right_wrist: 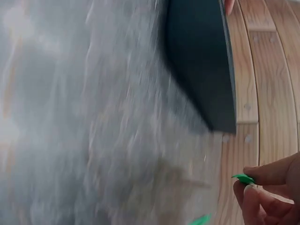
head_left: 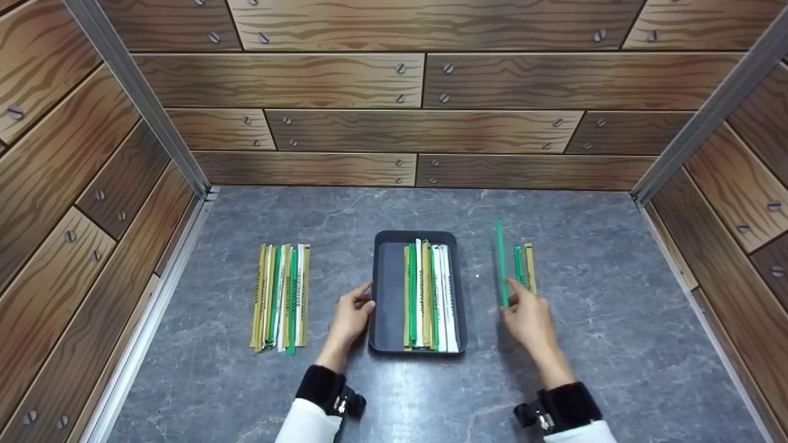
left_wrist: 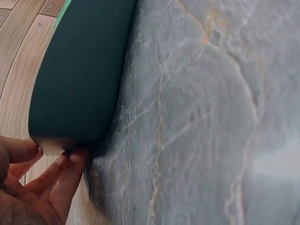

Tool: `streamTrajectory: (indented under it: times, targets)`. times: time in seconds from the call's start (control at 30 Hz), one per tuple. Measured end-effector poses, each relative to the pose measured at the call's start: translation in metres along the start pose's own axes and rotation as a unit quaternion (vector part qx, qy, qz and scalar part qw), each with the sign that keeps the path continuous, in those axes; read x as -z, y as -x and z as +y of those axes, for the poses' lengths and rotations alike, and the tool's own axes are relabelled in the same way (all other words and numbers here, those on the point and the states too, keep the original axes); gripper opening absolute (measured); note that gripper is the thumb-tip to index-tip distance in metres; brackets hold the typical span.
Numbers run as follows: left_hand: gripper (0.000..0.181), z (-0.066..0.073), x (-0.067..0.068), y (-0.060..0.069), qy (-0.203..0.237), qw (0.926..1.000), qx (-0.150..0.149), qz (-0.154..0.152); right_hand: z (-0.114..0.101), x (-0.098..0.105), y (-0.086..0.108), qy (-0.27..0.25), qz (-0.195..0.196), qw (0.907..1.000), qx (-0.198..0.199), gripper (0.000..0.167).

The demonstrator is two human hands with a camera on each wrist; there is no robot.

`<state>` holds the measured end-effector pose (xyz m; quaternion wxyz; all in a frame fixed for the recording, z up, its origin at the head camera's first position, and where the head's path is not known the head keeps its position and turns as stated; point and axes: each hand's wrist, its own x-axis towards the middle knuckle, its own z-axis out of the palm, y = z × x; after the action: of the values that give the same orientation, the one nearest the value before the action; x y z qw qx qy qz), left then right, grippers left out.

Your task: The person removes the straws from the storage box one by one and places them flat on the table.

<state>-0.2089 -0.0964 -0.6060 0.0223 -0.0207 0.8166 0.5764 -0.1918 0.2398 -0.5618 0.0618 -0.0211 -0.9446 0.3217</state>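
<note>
A dark rectangular tray (head_left: 389,246) lies mid-table, with green, white and gold stick packets (head_left: 425,295) side by side in its right part. My left hand (head_left: 351,317) grips the tray's left side, thumb and fingers at the rim; the left wrist view shows the fingertips (left_wrist: 77,159) against the tray's end. To the right of the tray, my right hand (head_left: 528,314) pinches a long green stick packet (head_left: 501,252), held up off the table. One end of that packet (right_wrist: 243,178) shows between thumb and fingers in the right wrist view.
Left of the tray lies a row of gold, green and white stick packets (head_left: 280,295). A few green and gold packets (head_left: 529,261) lie beyond my right hand, partly hidden by it. Wood-patterned walls (head_left: 418,129) enclose the grey marbled table (head_left: 615,307) at the back and sides.
</note>
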Motion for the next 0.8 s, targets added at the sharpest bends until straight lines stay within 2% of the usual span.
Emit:
streamTrajectory:
  times: [0.17, 0.33, 0.57, 0.8]
  targets:
    - [0.046, 0.001, 0.001, 0.000, 0.000, 1.0000, 0.008, -0.002, 0.021, 0.013, -0.002, 0.036, -0.044, 0.9967, -0.058, 0.060]
    - [0.047, 0.000, 0.000, 0.000, 0.007, 0.9998, 0.016, -0.009, 0.033, 0.020, 0.000, 0.045, -0.077, 0.9904, -0.105, 0.059]
    - [0.047, 0.000, 0.000, 0.000, 0.010, 0.9997, 0.020, -0.009, 0.042, 0.024, 0.002, 0.042, -0.092, 0.9842, -0.145, 0.056]
    - [0.046, 0.000, -0.001, -0.001, 0.014, 0.9998, 0.015, -0.002, 0.051, 0.030, 0.001, 0.060, -0.110, 0.9756, -0.180, 0.058]
